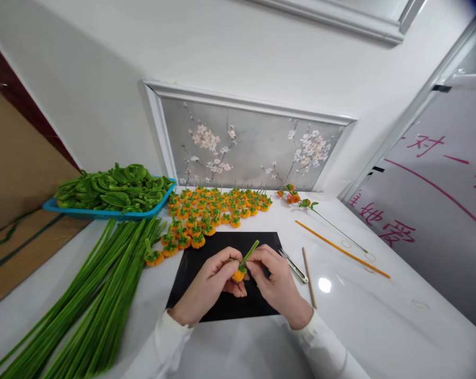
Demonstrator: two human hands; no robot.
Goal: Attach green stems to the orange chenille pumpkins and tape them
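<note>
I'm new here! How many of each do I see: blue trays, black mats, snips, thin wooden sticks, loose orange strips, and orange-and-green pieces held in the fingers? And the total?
Blue tray: 1
Black mat: 1
Snips: 1
Thin wooden stick: 1
Loose orange strip: 1
Held orange-and-green piece: 1
Total: 6

Left forearm [157,345] and right forearm [330,345] reach forward, converging. Left hand [206,284] and right hand [277,281] nearly meet, backs turned partly upward and outward; fingers [264,256] curled, each hand closed in fingertip pinch.
</note>
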